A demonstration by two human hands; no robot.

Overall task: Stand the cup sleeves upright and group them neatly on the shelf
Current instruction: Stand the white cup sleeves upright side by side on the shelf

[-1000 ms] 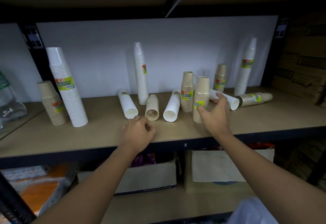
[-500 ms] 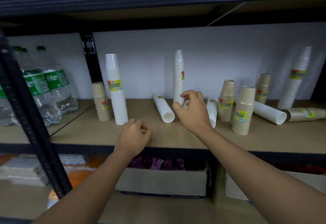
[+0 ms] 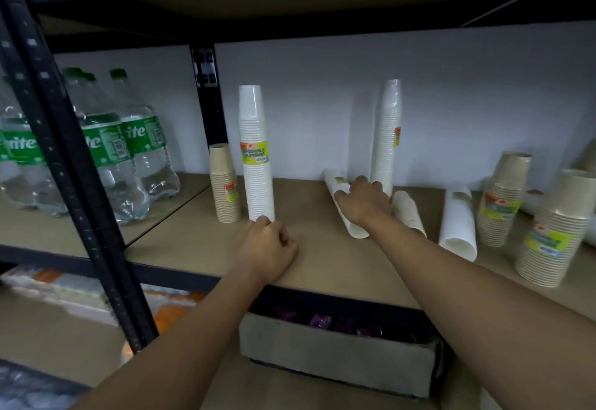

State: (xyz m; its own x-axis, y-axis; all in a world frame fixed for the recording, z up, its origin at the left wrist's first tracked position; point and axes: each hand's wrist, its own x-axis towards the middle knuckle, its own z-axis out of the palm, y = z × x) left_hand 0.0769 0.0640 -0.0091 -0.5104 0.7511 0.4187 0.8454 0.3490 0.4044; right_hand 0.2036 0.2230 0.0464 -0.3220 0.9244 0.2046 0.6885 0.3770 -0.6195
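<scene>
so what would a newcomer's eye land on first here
Probably the right hand gripping a lying white sleeve mid-shelf, with a toppled brown sleeve and a toppled white sleeve just right of it. Next comes the tall white sleeve standing upright near the left post beside a short brown sleeve. The left hand rests curled near the front edge of the shelf.

Green-labelled clear bottles [image 3: 142, 164] left, cardboard box [image 3: 338, 358] below.
</scene>
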